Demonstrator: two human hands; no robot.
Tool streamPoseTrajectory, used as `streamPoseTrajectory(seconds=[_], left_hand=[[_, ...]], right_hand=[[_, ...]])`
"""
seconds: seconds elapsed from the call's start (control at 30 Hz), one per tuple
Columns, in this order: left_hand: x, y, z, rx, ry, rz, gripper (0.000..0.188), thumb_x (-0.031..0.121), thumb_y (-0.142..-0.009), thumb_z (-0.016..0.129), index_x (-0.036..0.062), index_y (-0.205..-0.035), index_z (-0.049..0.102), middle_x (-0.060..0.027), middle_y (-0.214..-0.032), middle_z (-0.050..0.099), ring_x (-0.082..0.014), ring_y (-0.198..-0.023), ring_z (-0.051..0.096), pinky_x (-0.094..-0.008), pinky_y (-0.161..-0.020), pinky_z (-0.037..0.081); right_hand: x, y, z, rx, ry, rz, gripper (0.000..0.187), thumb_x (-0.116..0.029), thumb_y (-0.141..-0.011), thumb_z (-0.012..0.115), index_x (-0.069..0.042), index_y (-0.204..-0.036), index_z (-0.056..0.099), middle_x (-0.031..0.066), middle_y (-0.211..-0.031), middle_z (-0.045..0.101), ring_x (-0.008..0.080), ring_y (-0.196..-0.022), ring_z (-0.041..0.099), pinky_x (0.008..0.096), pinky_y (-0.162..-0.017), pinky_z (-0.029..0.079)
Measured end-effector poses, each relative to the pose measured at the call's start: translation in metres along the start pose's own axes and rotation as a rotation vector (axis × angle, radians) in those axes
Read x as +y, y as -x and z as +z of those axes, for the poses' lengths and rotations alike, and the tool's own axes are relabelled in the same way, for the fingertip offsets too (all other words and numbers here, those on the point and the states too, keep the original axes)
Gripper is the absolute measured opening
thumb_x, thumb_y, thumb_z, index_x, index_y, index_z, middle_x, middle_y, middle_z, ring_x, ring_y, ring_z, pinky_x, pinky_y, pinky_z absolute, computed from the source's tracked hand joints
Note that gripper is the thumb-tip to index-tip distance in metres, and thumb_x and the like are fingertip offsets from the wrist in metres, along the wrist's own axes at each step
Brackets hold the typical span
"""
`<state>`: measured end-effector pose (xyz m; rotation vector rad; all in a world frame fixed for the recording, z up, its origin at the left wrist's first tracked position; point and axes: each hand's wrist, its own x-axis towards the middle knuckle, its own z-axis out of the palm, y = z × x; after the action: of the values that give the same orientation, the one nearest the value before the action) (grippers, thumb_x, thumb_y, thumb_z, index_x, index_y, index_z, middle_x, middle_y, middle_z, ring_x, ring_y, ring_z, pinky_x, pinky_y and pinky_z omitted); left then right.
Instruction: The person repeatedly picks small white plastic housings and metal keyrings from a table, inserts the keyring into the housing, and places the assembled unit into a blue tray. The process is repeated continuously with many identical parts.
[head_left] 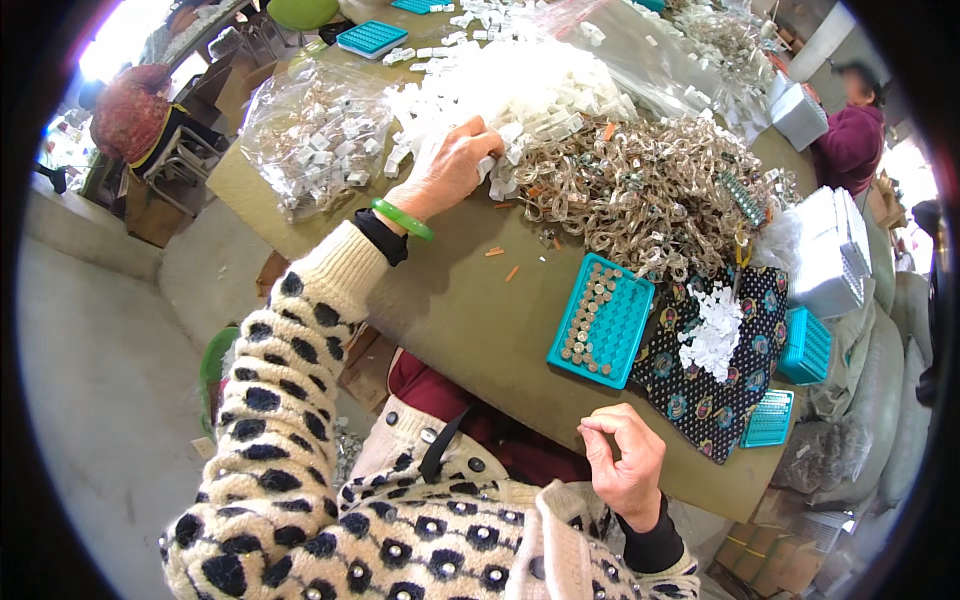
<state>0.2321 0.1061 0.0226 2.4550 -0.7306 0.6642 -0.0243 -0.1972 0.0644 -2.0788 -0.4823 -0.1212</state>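
My left hand (450, 170), with a green bangle (403, 219) at its wrist, reaches to the near edge of a heap of small white plastic pieces (550, 80). Its fingers are closed on one white plastic piece (486, 166). Close to my body, my right hand (627, 462) is held with thumb and forefinger pinched together; whatever is between the tips is too small to make out. Between the hands lies a teal tray (628, 320), partly filled with rows of small round metallic parts (585, 325). Beyond it rises a tangled pile of clear-coated wires (640, 190).
A patterned dark cloth (690, 390) carries white flakes (712, 330). Stacked white trays (830, 245) and teal trays (805, 345) stand at the right edge. A clear bag of white parts (320, 130) lies at left. Other people (850, 140) sit around the table (440, 320).
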Motion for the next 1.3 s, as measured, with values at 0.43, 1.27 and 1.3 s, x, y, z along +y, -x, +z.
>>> streamPoseTrajectory(seconds=[0.43,1.27,1.3], left_hand=[[0.023,0.035,-0.054,0.059,0.846,-0.844,0.017,0.002,-0.089,0.064,-0.0030,-0.106,0.067,-0.0028,-0.083,0.068,-0.0050,-0.067,0.056,-0.0196,-0.060,0.045],[0.164,0.105,-0.023,0.112,0.773,-0.381,0.022,-0.006,-0.076,0.072,-0.0014,-0.097,0.069,-0.0087,-0.080,0.066,-0.0178,-0.068,0.068,-0.0282,-0.061,0.055],[0.164,0.107,-0.024,0.094,0.772,-0.383,0.023,-0.006,-0.076,0.072,-0.0014,-0.098,0.068,-0.0086,-0.080,0.066,-0.0177,-0.068,0.068,-0.0283,-0.061,0.055]], right_hand=[[-0.006,-0.044,0.017,-0.072,0.019,-0.080,0.015,0.009,-0.078,0.067,0.000,-0.089,0.061,0.0132,-0.080,0.063,0.0266,-0.067,0.063,0.0328,-0.058,0.050],[0.003,-0.085,0.058,0.144,-0.041,0.055,0.007,-0.002,-0.084,0.069,-0.001,-0.087,0.062,0.0059,-0.074,0.059,0.0133,-0.062,0.055,0.0259,-0.057,0.045],[0.003,-0.083,0.058,0.138,-0.077,0.092,0.006,-0.003,-0.086,0.068,0.000,-0.087,0.062,0.0048,-0.074,0.060,0.0108,-0.064,0.057,0.0243,-0.059,0.046]])
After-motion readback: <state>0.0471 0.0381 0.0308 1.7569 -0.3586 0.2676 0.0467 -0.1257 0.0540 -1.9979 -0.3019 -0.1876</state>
